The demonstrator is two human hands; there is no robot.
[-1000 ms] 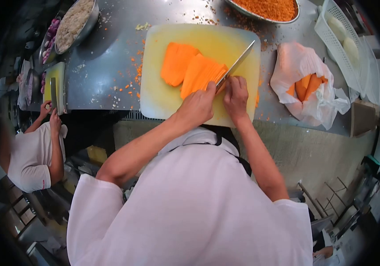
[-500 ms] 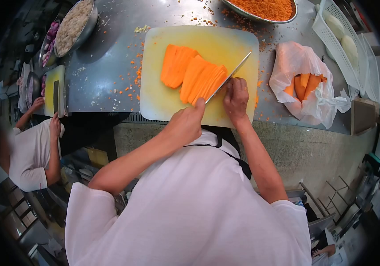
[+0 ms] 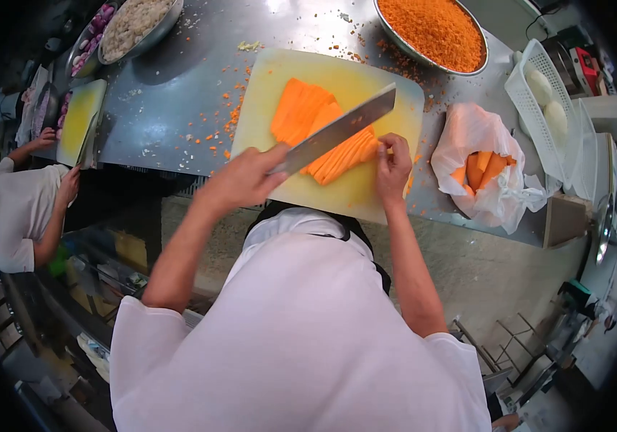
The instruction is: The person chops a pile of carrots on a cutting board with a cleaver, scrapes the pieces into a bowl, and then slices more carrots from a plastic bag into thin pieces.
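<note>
My left hand [image 3: 247, 176] is wrapped round the handle of a cleaver [image 3: 344, 128]. Its broad blade slants up to the right over sliced carrot, covering part of it. Fanned carrot slices [image 3: 341, 160] lie below the blade, and a stack of carrot slices [image 3: 300, 108] lies on its far left side. My right hand [image 3: 393, 169] is closed, with curled fingers at the right end of the fanned slices. Under it all is a yellow-stained white cutting board [image 3: 323, 63].
A metal bowl of chopped carrot [image 3: 434, 36] stands at the back, and a plastic bag [image 3: 460, 133] of carrot pieces at right. Beyond it is a white basket [image 3: 521, 93]. At left, a co-worker's hands are by another board [image 3: 82, 119]. Orange bits dot the metal table [image 3: 157, 137].
The cleaver has lifted from the slices' right end and swung left, its flat side now showing. My left hand has moved left with it. The view has shifted slightly.
</note>
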